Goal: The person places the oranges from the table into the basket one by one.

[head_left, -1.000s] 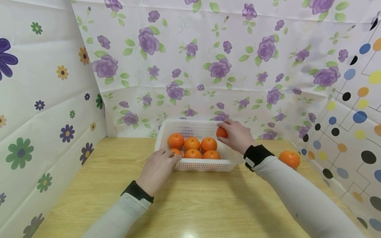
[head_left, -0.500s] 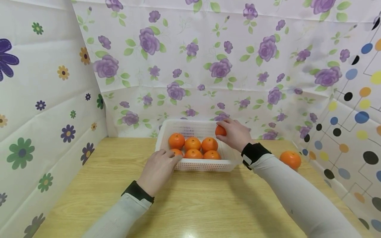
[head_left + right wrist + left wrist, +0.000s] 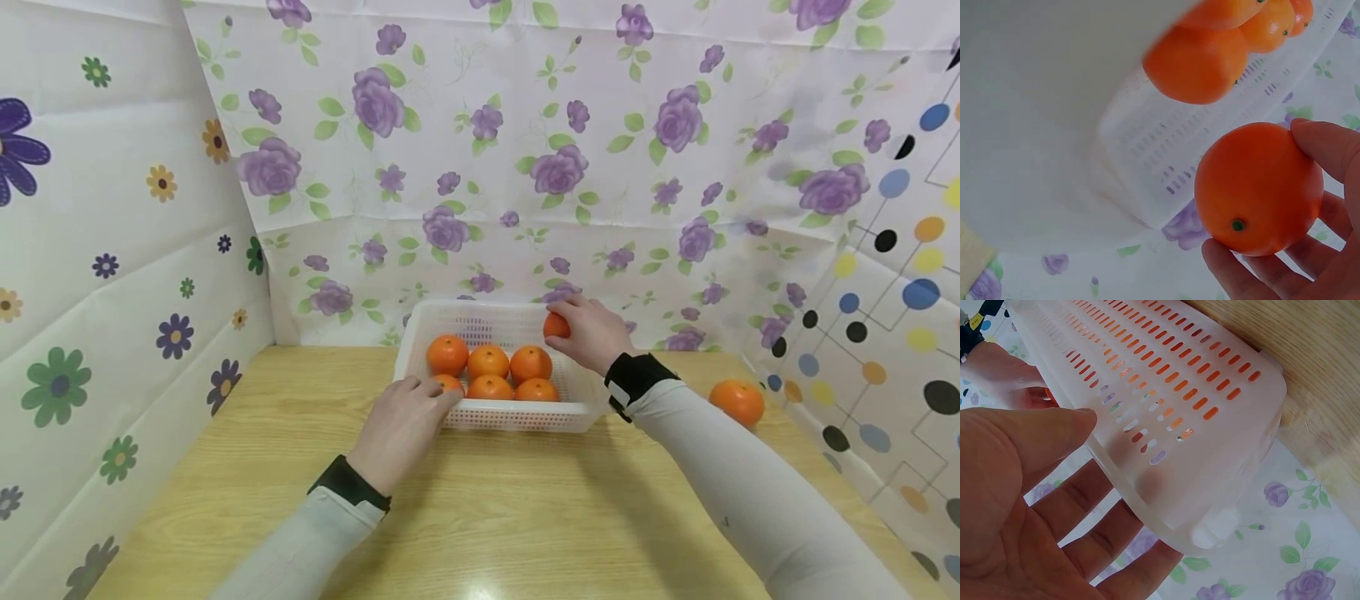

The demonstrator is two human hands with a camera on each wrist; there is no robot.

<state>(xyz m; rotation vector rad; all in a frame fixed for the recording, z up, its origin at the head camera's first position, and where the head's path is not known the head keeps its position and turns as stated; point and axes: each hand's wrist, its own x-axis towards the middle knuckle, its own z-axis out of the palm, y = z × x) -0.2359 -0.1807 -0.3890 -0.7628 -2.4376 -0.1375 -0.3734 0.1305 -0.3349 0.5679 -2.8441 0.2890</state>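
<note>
In the head view a white plastic basket (image 3: 517, 417) stands on the table, with several oranges (image 3: 488, 363) in two rows inside. My left hand (image 3: 401, 429) grips its front left corner. In the left wrist view the thumb (image 3: 1060, 428) lies on the rim outside, and the other fingers reach behind the wall, their tips showing faintly through it. My right hand (image 3: 596, 335) holds a single orange (image 3: 1260, 187) over the basket's back right part, thumb on one side and fingers on the other. The basket's perforated wall (image 3: 1166, 375) shows orange through its slots.
Another orange (image 3: 738, 403) lies on the wooden table (image 3: 510, 508), right of the basket beyond the right forearm. Flowered sheeting (image 3: 480, 150) hangs close behind the basket. Patterned sheets also stand at the left and right sides.
My right hand has shifted very slightly to the left with the orange still in it. The left hand stays at the basket corner; the whole view drifts a little.
</note>
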